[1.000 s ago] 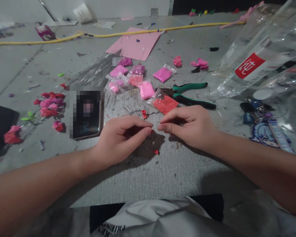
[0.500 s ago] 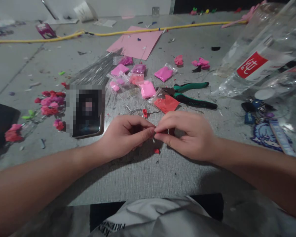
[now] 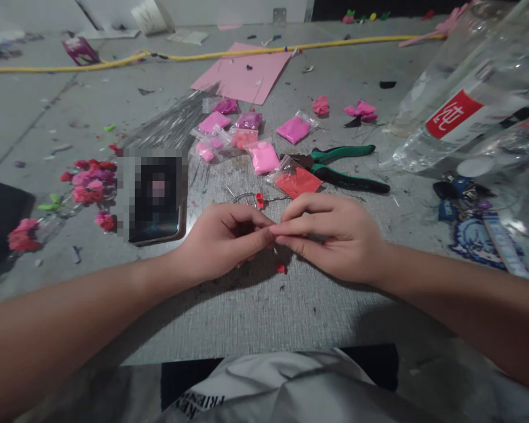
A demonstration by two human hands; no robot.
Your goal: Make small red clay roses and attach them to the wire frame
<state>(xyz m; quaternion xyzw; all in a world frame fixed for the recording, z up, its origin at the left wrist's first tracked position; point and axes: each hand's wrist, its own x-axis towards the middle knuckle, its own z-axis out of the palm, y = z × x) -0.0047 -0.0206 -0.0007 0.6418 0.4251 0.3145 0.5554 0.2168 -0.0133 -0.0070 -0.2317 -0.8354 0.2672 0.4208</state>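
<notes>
My left hand [image 3: 229,239] and my right hand [image 3: 330,235] meet fingertip to fingertip over the grey table [image 3: 255,317]. Both are pinched closed, and whatever lies between the fingertips is too small or hidden to make out. Just below them is a small red piece [image 3: 281,268]. Behind the fingers a red clay bit [image 3: 260,200] sits on a thin twisted wire. A bag of orange-red clay [image 3: 298,181] lies beyond my right hand, partly over the jaws of the green-handled pliers [image 3: 346,154]. Several bags of pink clay [image 3: 265,157] are farther back.
A phone [image 3: 158,200] stands left of my left hand, beside red and pink clay flowers [image 3: 92,182] and a bundle of wires [image 3: 171,123]. Plastic bottles [image 3: 454,114] and a keychain [image 3: 476,238] are at the right. A yellow cable [image 3: 229,54] crosses behind pink paper [image 3: 242,76].
The fingers of my right hand have straightened a little and drawn closer together, shifting slightly left over my left fingertips. The view has moved very slightly.
</notes>
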